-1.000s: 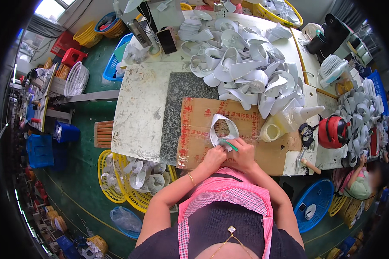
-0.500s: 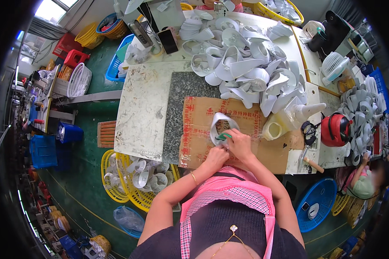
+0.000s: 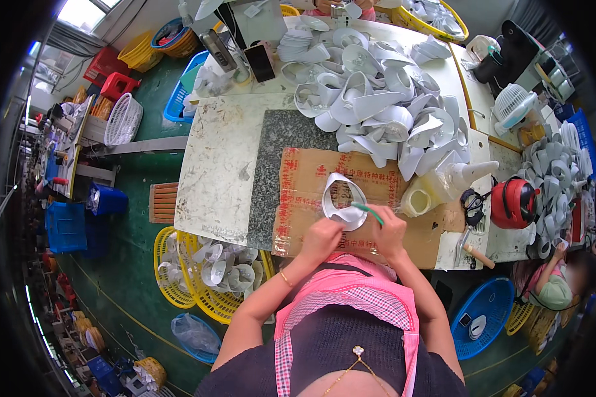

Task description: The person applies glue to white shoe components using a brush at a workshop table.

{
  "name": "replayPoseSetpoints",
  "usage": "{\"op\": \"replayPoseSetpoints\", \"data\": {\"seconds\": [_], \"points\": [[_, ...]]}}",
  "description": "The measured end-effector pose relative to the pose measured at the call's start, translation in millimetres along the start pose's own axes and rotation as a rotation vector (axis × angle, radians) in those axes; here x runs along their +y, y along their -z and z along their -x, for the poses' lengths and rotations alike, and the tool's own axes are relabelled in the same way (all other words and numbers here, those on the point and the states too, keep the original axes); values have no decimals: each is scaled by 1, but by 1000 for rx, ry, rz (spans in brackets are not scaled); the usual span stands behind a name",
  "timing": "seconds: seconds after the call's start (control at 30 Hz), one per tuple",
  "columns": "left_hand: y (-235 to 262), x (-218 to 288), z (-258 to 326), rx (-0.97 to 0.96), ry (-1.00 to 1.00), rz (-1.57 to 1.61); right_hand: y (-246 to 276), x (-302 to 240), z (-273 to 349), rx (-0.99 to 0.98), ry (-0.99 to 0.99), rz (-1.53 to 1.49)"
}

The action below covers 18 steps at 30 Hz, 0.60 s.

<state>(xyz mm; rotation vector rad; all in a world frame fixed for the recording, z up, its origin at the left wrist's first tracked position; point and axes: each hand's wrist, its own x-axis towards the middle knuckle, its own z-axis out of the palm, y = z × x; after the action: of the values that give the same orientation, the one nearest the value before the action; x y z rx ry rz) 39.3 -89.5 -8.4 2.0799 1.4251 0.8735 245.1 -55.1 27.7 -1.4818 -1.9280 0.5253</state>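
On a printed cardboard sheet in front of me lies a white loop-shaped shoe upper. My left hand is closed on its near left edge, fingers pinched together. A slim green-handled tool sits in my right hand, its tip over the right side of the upper; the tip is too small to make out. To the right of the upper, a cut-open translucent plastic bottle lies tilted with its wide mouth toward me. Beyond the cardboard rises a large heap of similar white uppers.
A dark stone slab lies under the cardboard. At right are a hammer, a black-handled tool and a red container. Yellow baskets and a blue basin flank me below. Another person's hands show at the far edge.
My hands have moved apart: the right went right and slightly nearer with the green tool, the left shifted left. More of the upper shows now.
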Motion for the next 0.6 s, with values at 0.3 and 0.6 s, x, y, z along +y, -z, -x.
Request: {"op": "replayPoseSetpoints", "data": {"seconds": [0.3,0.6], "points": [[7,-19,-7,245,708,113,13,2,1,170,-107,-258],[73,30,8,612,641,276,36,60,54,356,-299,-303]]}}
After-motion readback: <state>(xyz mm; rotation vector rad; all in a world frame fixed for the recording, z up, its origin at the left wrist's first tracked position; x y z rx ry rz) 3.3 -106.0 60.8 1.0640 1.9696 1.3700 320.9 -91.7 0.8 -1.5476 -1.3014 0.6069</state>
